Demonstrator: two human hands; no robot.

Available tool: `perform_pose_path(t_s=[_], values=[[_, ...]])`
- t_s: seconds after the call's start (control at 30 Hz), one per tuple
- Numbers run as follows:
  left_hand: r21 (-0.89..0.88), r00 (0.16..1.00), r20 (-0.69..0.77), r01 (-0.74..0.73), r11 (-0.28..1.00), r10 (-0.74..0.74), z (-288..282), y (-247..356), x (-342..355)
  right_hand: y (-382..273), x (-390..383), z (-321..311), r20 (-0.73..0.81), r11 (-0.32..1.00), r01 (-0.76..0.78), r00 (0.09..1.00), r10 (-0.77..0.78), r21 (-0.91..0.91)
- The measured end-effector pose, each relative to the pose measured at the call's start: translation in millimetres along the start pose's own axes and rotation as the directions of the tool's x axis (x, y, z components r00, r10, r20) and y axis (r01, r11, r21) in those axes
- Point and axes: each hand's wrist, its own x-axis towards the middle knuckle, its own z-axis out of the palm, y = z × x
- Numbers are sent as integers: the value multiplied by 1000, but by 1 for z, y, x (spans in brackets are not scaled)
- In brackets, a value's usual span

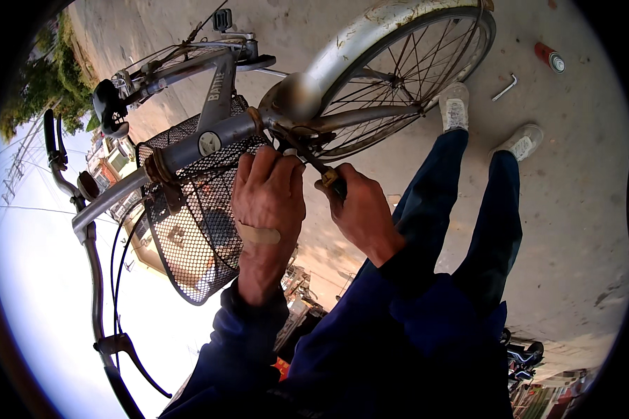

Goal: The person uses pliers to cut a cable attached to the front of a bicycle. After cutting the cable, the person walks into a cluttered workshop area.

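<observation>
A bicycle with a grey frame (189, 145) stands in front of me, its front wheel (407, 84) under a silver mudguard (356, 43). My left hand (267, 199), with a tan adhesive bandage on its back, is closed at the fork just below the head tube. Its curled fingertips are hidden, so what they grip cannot be made out. Close beside it, my right hand (363, 213) is closed around a tool with a dark shaft and a yellow-and-black handle (332, 179). The tool's far end points at the fork beside the left fingers; its tip is hard to see.
A black mesh basket (201, 234) hangs beside my left hand. The handlebar (99, 293) with its brake lever and cables is at the left. On the concrete ground lie an L-shaped metal wrench (504, 87) and a red can (549, 57), near my shoes (521, 142).
</observation>
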Motion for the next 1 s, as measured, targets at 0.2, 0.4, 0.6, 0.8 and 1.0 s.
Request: perform_pose_path(t_s=[0.2,0.4,0.6,0.8,1.0], values=[[-36,1000,8,-8,999,8,-5,1,0,-4,-5,-2,275,926,-223,951,138,305],[-17,999,15,-42,999,42,-2,0,-1,5,1,-7,66,991,124,990,-127,52],[-20,999,-2,-33,999,33,-3,2,-1,4,1,-10,183,994,-26,983,7,103],[-13,998,-12,-54,998,54,-2,0,-1,2,-1,-16,95,984,165,981,-171,74],[9,998,-7,-59,998,59,-1,0,-3,6,1,-14,186,993,81,978,-95,86]])
